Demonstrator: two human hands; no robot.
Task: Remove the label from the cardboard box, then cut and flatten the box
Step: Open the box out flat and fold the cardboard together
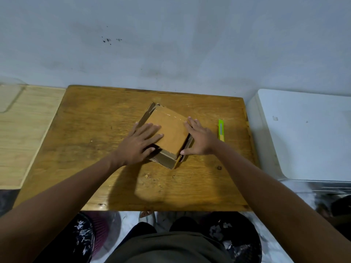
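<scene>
A brown cardboard box (171, 128) lies squashed nearly flat in the middle of the wooden table (95, 130), its layers splayed at the near corner. My left hand (138, 143) lies on its left side with straight fingers pressing on the top panel. My right hand (199, 138) presses flat along the box's right edge, thumb at the near corner. A green utility knife (221, 130) lies on the table just right of my right hand. No label shows on the top panel; clear tape glints near its far edge.
A pale wooden board (22, 133) adjoins the table on the left. A white appliance (303, 133) stands to the right. A grey wall runs behind the table. Below the near edge are my lap and dark bags with paper scraps (220, 230).
</scene>
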